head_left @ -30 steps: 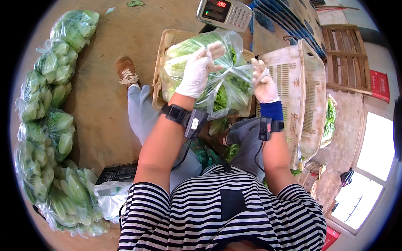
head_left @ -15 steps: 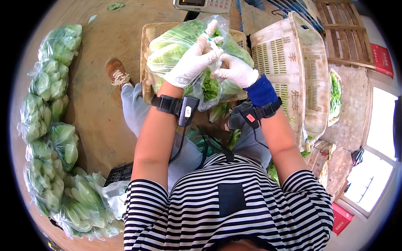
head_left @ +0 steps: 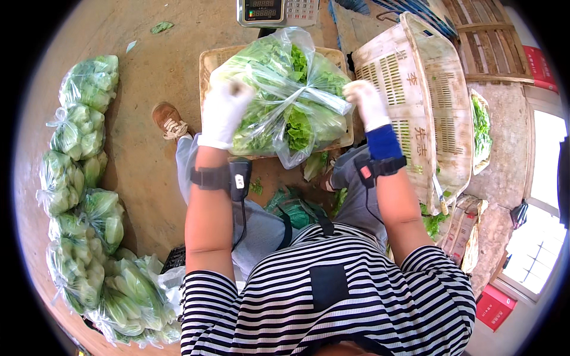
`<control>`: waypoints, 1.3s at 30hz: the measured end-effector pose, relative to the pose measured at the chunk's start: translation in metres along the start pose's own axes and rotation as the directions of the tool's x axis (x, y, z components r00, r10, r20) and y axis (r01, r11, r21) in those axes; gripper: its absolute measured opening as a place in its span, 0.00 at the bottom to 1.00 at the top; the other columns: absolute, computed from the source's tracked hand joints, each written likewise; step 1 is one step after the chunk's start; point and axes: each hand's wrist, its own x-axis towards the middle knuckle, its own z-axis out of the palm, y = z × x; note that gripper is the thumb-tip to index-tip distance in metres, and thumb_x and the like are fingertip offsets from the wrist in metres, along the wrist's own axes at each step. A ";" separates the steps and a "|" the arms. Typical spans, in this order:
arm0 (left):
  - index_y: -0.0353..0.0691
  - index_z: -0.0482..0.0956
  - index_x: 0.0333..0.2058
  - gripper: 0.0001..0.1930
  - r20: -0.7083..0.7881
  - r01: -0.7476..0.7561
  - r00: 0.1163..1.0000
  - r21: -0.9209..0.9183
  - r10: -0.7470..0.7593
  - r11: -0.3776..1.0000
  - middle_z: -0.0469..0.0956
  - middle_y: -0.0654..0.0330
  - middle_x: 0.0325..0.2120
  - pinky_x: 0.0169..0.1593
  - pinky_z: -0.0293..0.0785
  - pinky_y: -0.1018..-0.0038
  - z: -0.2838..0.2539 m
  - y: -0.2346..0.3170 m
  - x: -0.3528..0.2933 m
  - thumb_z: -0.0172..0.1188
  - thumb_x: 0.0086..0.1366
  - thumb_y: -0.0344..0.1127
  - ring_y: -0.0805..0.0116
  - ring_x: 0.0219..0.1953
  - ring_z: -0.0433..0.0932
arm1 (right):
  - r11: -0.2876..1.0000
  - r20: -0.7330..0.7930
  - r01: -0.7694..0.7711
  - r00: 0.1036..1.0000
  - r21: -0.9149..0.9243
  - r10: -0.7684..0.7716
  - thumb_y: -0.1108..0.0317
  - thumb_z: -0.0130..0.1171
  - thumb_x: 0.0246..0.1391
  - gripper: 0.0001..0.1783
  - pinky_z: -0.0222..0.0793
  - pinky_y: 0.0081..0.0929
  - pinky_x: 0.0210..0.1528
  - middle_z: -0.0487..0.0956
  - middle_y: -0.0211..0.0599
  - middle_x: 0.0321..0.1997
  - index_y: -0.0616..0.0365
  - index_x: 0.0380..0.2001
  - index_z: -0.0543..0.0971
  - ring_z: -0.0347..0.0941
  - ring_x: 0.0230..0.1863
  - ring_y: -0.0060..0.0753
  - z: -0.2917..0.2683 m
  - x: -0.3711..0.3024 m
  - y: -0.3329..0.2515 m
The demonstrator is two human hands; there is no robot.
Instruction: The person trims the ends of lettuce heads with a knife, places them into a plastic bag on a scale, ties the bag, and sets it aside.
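Note:
A clear plastic bag (head_left: 279,127) full of green leafy lettuce (head_left: 298,61) lies in a shallow tan plastic crate (head_left: 215,59). Its plastic is drawn together in a knot at the middle, with loose flaps above and below. My left hand (head_left: 227,113), in a white glove, is closed at the bag's left side, where a stretched strand of plastic runs from the knot. On the right, my gloved right hand (head_left: 366,102) is closed beside the other twisted end of the plastic. Both hands' fingertips are partly hidden.
A digital scale display (head_left: 277,12) stands behind the crate. To the right is a large white slatted crate (head_left: 392,77), with a knife (head_left: 440,194) at its near end. Several bagged lettuces (head_left: 86,133) line the floor at left. A wooden pallet (head_left: 490,38) is at far right.
My hands have moved apart from the bag's middle, the left one leftward and the right one rightward. The gathered plastic now shows as a tight knot between them.

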 end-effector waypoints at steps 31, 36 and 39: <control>0.35 0.70 0.31 0.04 -0.488 -0.288 0.868 -0.650 -0.096 0.703 0.70 0.62 0.27 0.32 0.65 0.82 -0.048 0.005 -0.037 0.47 0.56 0.24 0.77 0.26 0.68 | 0.370 0.626 0.560 0.776 -0.741 0.078 0.63 0.60 0.35 0.09 0.70 0.38 0.32 0.78 0.41 0.25 0.52 0.25 0.79 0.75 0.30 0.47 0.119 -0.066 -0.091; 0.37 0.71 0.31 0.10 -0.558 -0.516 0.687 0.075 0.465 0.853 0.71 0.60 0.27 0.39 0.67 0.76 -0.052 0.076 -0.074 0.54 0.47 0.26 0.68 0.29 0.69 | 0.041 0.588 0.588 0.799 -0.808 0.128 0.69 0.53 0.38 0.07 0.70 0.35 0.27 0.78 0.41 0.21 0.55 0.21 0.81 0.76 0.26 0.42 0.062 -0.091 -0.134; 0.39 0.74 0.32 0.15 -0.094 -0.736 0.546 0.422 0.833 0.530 0.74 0.56 0.25 0.42 0.68 0.69 -0.015 0.094 -0.092 0.63 0.44 0.36 0.56 0.33 0.72 | 0.030 0.520 0.519 0.854 -0.854 0.020 0.70 0.53 0.38 0.07 0.71 0.36 0.27 0.78 0.40 0.21 0.53 0.21 0.81 0.76 0.27 0.42 0.055 -0.087 -0.164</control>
